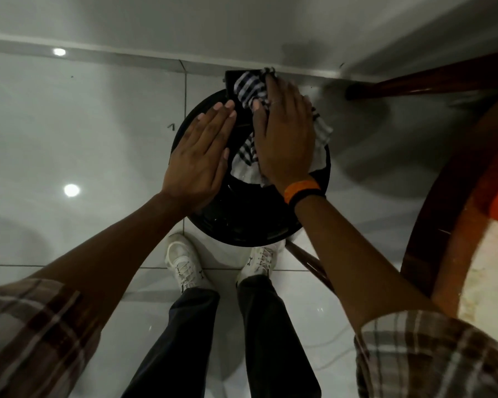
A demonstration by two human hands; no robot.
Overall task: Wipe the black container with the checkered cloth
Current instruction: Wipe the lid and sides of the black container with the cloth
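Observation:
A round black container (250, 222) stands on the tiled floor just in front of my feet, seen from straight above. My left hand (200, 156) lies flat on its left rim, fingers together and stretched out, holding nothing. My right hand (285, 133) presses the black-and-white checkered cloth (249, 87) down on the container's top, near its far right side. The cloth bunches out beyond my fingertips, under my palm and at the right edge. An orange and black band sits on my right wrist.
A dark wooden table (449, 225) with an orange and pale top fills the right side; its leg (414, 84) reaches toward the wall. A white wall and skirting (98, 50) run across the back. My white shoes (184, 262) stand on glossy white tiles.

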